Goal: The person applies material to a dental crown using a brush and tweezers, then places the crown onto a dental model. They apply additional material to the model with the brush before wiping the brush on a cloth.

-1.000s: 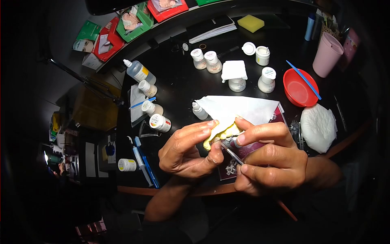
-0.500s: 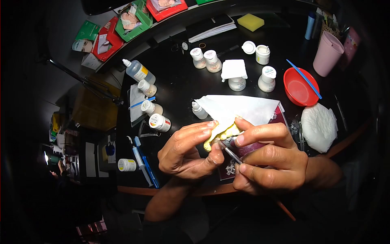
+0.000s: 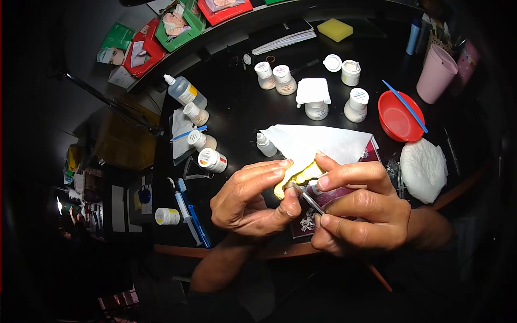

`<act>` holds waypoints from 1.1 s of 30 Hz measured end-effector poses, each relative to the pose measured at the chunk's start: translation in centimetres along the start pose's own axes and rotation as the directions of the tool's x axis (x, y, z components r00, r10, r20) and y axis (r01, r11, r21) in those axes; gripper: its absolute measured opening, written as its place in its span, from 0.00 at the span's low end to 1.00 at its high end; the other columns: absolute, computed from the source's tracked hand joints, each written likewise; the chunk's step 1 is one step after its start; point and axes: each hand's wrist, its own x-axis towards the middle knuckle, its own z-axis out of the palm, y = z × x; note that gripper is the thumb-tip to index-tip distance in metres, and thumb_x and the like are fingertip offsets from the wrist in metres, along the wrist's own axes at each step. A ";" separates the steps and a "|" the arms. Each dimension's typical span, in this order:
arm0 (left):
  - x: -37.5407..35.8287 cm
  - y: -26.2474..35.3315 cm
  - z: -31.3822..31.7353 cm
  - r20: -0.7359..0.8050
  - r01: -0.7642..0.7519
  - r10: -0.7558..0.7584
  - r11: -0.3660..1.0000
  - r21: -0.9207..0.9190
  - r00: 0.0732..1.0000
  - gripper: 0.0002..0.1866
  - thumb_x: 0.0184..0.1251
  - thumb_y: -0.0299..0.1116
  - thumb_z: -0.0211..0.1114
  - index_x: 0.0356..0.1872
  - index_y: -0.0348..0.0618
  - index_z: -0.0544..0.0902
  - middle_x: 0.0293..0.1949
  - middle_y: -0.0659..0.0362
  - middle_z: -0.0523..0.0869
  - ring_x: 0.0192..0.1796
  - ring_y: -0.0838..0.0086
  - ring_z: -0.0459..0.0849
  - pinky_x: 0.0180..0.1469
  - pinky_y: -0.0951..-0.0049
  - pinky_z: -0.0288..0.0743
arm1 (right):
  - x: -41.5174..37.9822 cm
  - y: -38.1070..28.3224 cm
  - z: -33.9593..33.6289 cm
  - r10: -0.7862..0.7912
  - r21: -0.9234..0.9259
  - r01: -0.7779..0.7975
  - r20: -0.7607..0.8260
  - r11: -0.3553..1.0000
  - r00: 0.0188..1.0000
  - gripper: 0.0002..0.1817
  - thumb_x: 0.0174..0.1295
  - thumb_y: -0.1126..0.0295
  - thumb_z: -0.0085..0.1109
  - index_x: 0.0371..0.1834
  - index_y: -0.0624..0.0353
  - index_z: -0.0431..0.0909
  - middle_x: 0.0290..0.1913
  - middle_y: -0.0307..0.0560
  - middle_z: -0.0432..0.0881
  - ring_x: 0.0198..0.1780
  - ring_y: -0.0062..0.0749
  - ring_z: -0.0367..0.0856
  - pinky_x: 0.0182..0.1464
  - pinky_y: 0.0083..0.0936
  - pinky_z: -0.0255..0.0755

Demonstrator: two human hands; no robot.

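In the middle, near the desk's front edge, my left hand (image 3: 250, 200) holds up a yellow dental model (image 3: 291, 182), its thumb below and fingers above. A row of tooth shapes shows along the side facing my right hand (image 3: 366, 207). That hand grips a slim metal instrument (image 3: 310, 201) like a pen, with its tip at the model beside my left thumb. My right index finger reaches to the model's upper end. Under the hands lie a dark red board (image 3: 335, 197) with pale shavings (image 3: 307, 222) and a white paper sheet (image 3: 323, 141).
Capped jars (image 3: 284, 81) and a dropper bottle (image 3: 265, 144) stand around the hands. A red bowl (image 3: 401, 129) with a blue stick and a white pad (image 3: 423, 171) are on the right. Toothbrush-like blue tools (image 3: 195, 215) and another jar (image 3: 167, 216) lie left.
The view has shifted slightly. Both hands keep their grips, and the instrument's tip stays at the model, which is tilted a little differently.
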 end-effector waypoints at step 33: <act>-0.1 -0.1 -0.1 0.017 0.011 -0.011 1.000 -0.012 1.000 0.17 0.59 0.24 0.82 0.48 0.31 0.87 0.43 0.47 0.92 0.47 0.59 0.95 0.51 0.64 0.91 | 0.3 -0.2 0.6 0.010 -0.011 -0.010 -0.066 1.000 0.998 0.07 0.51 0.84 0.70 0.27 0.66 0.80 0.27 0.45 0.79 0.53 0.52 0.88 0.60 0.56 0.86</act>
